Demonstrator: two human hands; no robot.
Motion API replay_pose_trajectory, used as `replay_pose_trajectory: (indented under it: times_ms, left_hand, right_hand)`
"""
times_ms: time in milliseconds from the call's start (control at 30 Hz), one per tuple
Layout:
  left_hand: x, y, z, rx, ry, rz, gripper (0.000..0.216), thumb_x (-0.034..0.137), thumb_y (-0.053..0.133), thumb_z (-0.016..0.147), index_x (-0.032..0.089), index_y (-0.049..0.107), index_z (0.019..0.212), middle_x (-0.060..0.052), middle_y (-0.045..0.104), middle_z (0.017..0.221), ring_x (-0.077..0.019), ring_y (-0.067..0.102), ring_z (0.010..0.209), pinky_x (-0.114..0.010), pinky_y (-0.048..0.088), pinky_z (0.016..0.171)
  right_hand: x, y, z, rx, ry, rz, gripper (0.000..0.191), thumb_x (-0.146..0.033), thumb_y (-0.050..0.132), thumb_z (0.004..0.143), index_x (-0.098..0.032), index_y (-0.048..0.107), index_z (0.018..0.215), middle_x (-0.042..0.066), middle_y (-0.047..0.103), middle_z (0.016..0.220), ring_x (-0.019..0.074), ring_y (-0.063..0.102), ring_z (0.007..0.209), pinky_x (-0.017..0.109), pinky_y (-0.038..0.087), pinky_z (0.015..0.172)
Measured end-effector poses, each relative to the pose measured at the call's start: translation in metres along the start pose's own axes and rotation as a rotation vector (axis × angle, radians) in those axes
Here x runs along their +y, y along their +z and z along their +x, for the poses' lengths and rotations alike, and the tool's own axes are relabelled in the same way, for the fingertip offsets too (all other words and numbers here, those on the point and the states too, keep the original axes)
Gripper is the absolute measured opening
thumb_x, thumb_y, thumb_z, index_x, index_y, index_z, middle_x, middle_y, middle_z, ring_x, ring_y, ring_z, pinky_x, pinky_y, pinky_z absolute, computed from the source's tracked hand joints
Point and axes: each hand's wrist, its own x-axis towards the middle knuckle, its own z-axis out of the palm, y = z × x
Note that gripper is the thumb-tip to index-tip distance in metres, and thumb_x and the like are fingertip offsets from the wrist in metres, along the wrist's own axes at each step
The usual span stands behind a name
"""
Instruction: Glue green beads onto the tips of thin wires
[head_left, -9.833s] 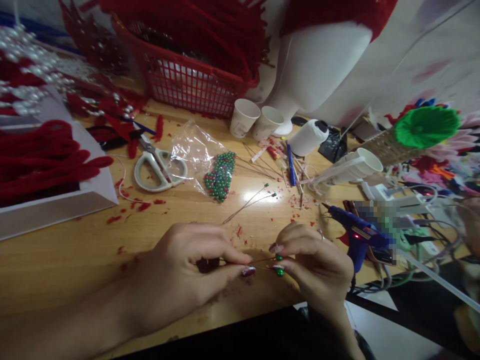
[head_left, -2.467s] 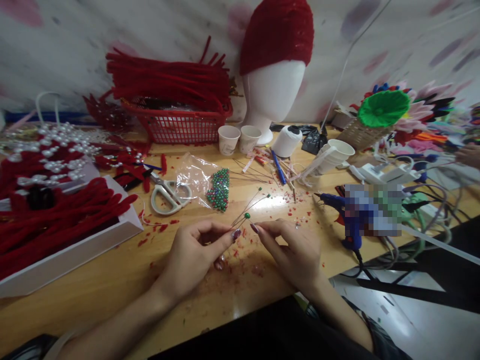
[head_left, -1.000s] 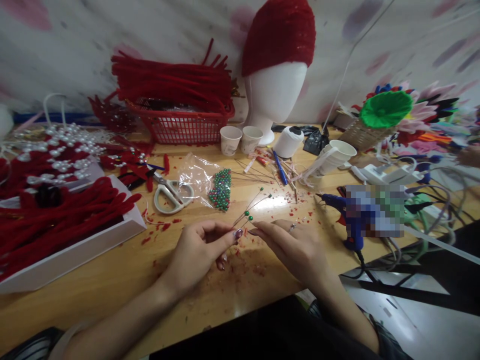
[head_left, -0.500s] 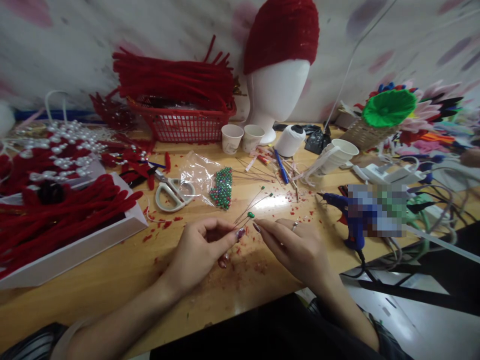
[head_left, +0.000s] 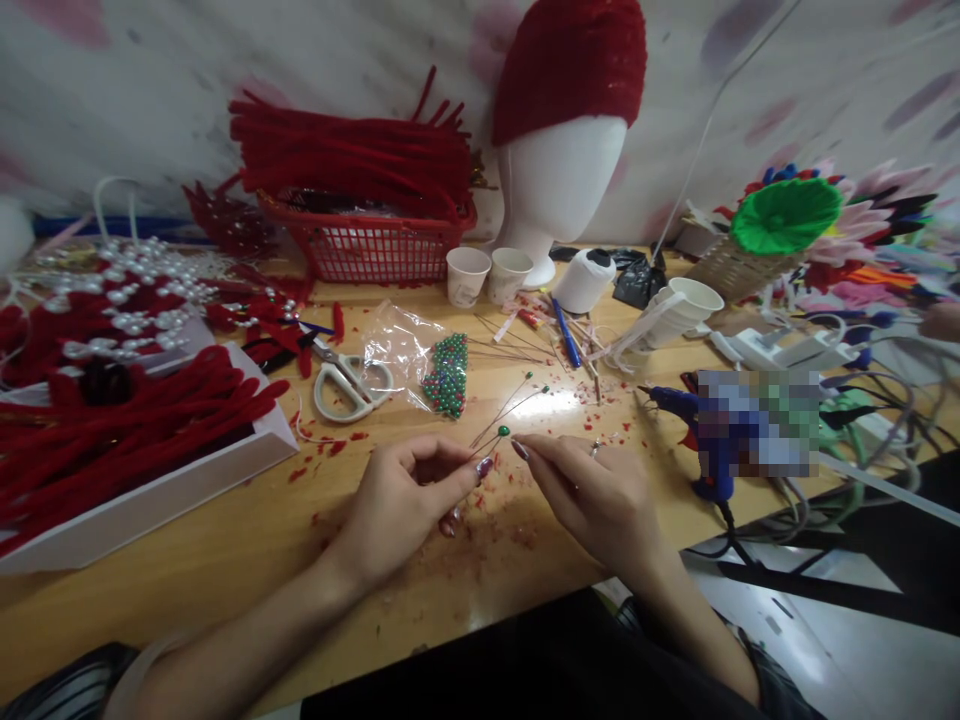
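My left hand (head_left: pixel 401 495) pinches several thin wires (head_left: pixel 487 425) between thumb and fingers. They stick up to the right, and small green beads (head_left: pixel 546 390) sit at the far tips. A larger green bead (head_left: pixel 503 431) tops a shorter wire just above my left thumb. Close to the right of that bead is my right hand (head_left: pixel 600 490), thumb and forefinger drawn together; what lies between them, if anything, is too small to make out. Beyond the hands, a clear plastic bag (head_left: pixel 401 350) holds many small green beads (head_left: pixel 448 375) with some red and blue ones.
White-handled scissors (head_left: pixel 349 385) lie left of the bag. A white box (head_left: pixel 247 445) of red fuzzy stems stands at left, a red basket (head_left: pixel 382 250) behind. At right are a blue glue gun (head_left: pixel 709 435) and cables. Paper cups (head_left: pixel 466 277) and a thread cone (head_left: pixel 585 280) stand behind.
The right fingertips have shifted slightly right, away from the larger green bead. The left hand keeps its hold on the wires. The whole view has shifted a little.
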Motion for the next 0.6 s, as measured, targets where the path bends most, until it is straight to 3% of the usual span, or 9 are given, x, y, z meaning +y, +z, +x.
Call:
replay_pose_trajectory:
  times_ms: [133, 433, 600]
  left_hand:
    - [0.0015, 0.0013, 0.0004, 0.008, -0.02, -0.009, 0.015, 0.028, 0.069, 0.066, 0.014, 0.063, 0.067, 0.005, 0.056, 0.051, -0.0052, 0.046, 0.038, -0.016, 0.041, 0.036]
    - [0.0004, 0.0003, 0.001, 0.03, -0.028, -0.003, 0.018, 0.031, 0.07, 0.065, 0.015, 0.063, 0.068, 0.004, 0.056, 0.053, -0.0053, 0.046, 0.039, -0.016, 0.04, 0.036]
    - [-0.0024, -0.0017, 0.0021, 0.046, -0.003, 0.029, 0.02, 0.035, 0.071, 0.065, 0.015, 0.064, 0.068, 0.003, 0.056, 0.054, -0.0065, 0.047, 0.041, -0.017, 0.042, 0.037]
  right_hand:
    - [-0.0014, 0.0001, -0.0006, 0.004, 0.007, -0.019, 0.015, -0.022, 0.055, 0.092, -0.018, 0.069, 0.095, 0.0, 0.064, 0.059, 0.0113, 0.054, 0.052, 0.025, 0.038, 0.052]
    - [-0.0009, 0.0008, -0.0006, -0.025, 0.044, 0.12, 0.015, -0.02, 0.052, 0.092, -0.018, 0.066, 0.098, 0.002, 0.071, 0.071, 0.0123, 0.061, 0.055, 0.025, 0.041, 0.052]
    - [-0.0038, -0.0062, -0.004, -0.043, 0.068, 0.149, 0.017, -0.021, 0.047, 0.095, -0.016, 0.064, 0.095, 0.0, 0.065, 0.061, 0.011, 0.056, 0.047, 0.025, 0.039, 0.047]
